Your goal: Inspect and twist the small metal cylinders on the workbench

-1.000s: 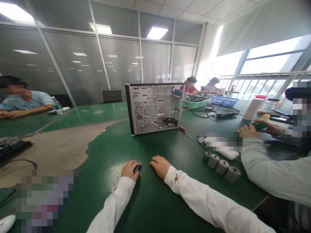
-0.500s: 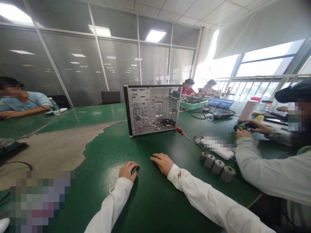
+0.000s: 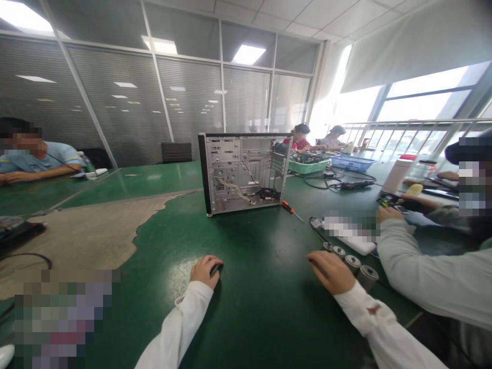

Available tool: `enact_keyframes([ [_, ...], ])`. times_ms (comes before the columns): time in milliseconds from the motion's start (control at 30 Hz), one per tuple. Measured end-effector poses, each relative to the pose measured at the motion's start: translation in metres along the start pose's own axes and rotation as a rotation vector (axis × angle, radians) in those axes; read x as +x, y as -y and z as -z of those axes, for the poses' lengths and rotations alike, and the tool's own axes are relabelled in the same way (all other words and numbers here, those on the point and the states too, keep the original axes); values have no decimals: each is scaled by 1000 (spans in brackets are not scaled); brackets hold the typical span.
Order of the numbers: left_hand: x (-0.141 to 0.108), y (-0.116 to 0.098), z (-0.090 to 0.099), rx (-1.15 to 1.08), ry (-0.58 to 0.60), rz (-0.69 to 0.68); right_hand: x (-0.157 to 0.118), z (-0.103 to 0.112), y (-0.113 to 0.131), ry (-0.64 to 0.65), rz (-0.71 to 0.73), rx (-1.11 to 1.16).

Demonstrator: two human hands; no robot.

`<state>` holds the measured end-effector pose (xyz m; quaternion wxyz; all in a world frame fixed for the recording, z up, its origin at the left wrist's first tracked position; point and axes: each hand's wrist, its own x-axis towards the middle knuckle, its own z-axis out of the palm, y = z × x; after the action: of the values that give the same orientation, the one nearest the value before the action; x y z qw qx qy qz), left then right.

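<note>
Resting low over the green table, my left hand [image 3: 205,270] has its fingers and thumb curled round a small dark shape too hidden to name. My right hand [image 3: 332,271] is stretched out flat at the right, beside and partly in front of a row of grey metal cylinders [image 3: 367,275]; nothing shows in it. Beyond both hands an open computer case [image 3: 249,174] stands upright, with cables and a dark fan inside. A red-and-black screwdriver [image 3: 288,207] lies at the right foot of the case.
A white power strip [image 3: 351,238] lies behind the cylinders. A co-worker's sleeve [image 3: 423,271] is close on the right. Further back are a green basket [image 3: 310,167], a blue basket [image 3: 352,163] and a black corded tool [image 3: 357,184]. Brown sheet [image 3: 92,230] covers the left.
My right hand has moved right, from the table's middle to the cylinders. My left hand has hardly moved. The view has shifted slightly.
</note>
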<state>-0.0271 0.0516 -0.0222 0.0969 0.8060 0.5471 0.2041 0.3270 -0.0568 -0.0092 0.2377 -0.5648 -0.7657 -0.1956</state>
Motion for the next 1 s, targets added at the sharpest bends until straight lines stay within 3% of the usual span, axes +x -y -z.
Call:
enact_keyframes([
  [133,1,1,-1,2,-1,-3,-35,26,-56,-184,-291,-195],
  [267,1,2,-2,4,-11,-17,-52,31,-80,-137,-409,-171],
  [367,1,3,-3,4,-21,-36,-53,27,-81,-91,-434,-104],
  [567,0,2,-2,10,-22,-41,-50,24,-73,-167,-510,-114],
  [733,0,2,-1,8,-20,-35,-49,26,-74,-153,-453,-114],
  [900,1,3,-3,4,-20,-39,-48,27,-81,-49,-351,-88],
  [1000,1,5,-4,1,-20,-41,-54,27,-81,-61,-362,-152],
])
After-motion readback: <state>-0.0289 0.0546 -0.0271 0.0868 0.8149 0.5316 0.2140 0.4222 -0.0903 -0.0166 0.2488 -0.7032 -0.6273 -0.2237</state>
